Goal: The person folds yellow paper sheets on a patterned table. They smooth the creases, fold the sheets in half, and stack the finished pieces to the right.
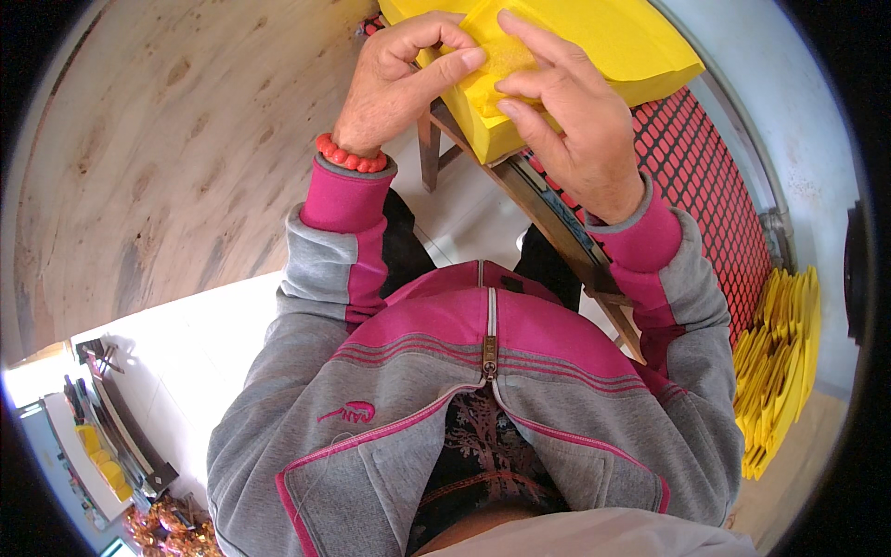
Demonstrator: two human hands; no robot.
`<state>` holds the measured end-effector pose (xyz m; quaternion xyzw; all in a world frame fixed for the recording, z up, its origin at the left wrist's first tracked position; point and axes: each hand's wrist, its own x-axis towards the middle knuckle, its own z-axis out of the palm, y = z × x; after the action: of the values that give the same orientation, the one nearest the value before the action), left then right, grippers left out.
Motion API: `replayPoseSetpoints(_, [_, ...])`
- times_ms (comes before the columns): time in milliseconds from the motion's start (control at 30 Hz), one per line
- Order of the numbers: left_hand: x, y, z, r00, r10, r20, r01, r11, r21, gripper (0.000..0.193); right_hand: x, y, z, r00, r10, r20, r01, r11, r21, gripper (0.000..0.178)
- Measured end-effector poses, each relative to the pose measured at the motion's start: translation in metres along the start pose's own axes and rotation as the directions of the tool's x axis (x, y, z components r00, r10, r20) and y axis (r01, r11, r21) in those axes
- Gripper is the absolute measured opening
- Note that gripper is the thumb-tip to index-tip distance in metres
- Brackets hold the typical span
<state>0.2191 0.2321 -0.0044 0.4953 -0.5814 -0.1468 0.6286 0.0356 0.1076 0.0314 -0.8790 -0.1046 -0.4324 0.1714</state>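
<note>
A yellow, fabric-like bag [603, 42] lies at the top of the view, with a folded, partly see-through yellow piece [501, 56] on its near left side. My left hand [399, 79] has thumb and forefinger closed on the left edge of that piece; a red bead bracelet [351, 156] circles the wrist. Over the right side of the piece is my right hand [585, 125], its forefinger stretched out and its thumb apart from it. The other right fingers bend down toward the yellow fabric, and whether they touch it is hard to tell.
Under the bag is a wooden-framed table [538, 200] with a red and black patterned top [696, 148]. A wooden board [167, 158] fills the left. Yellow folded pieces [775, 371] are stacked at the right, beside a pale wall [807, 121]. White floor [204, 343] shows lower left.
</note>
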Motion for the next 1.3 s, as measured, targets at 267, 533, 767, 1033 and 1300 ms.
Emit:
replayPoseSetpoints(267, [-0.001, -0.011, -0.004, 0.998, -0.044, -0.038, 0.044, 0.999, 0.002, 0.008, -0.001, 0.0, 0.003, 1.0, 0.015, -0.001, -0.015, 1.0, 0.007, 0.011])
replayPoseSetpoints(533, [-0.002, -0.008, -0.012, 1.0, -0.002, 0.013, 0.002, 1.0, 0.002, 0.009, -0.001, 0.001, 0.003, 0.998, 0.062, -0.006, -0.061, 0.996, 0.066, 0.014])
replayPoseSetpoints(767, [-0.001, 0.002, -0.014, 0.991, 0.042, 0.131, -0.05, 0.997, 0.061, 0.022, -0.002, 0.001, 0.004, 0.996, 0.09, -0.016, -0.089, 0.992, 0.085, 0.015])
replayPoseSetpoints(1033, [-0.001, -0.007, -0.018, 0.989, 0.073, 0.131, -0.079, 0.996, 0.046, 0.022, -0.002, 0.002, 0.005, 0.997, 0.074, -0.019, -0.072, 0.994, 0.076, 0.015])
replayPoseSetpoints(1300, [-0.002, -0.008, -0.018, 0.992, 0.033, 0.123, -0.04, 0.998, 0.048, 0.02, -0.003, 0.002, 0.005, 0.998, 0.062, -0.021, -0.061, 0.996, 0.068, 0.015])
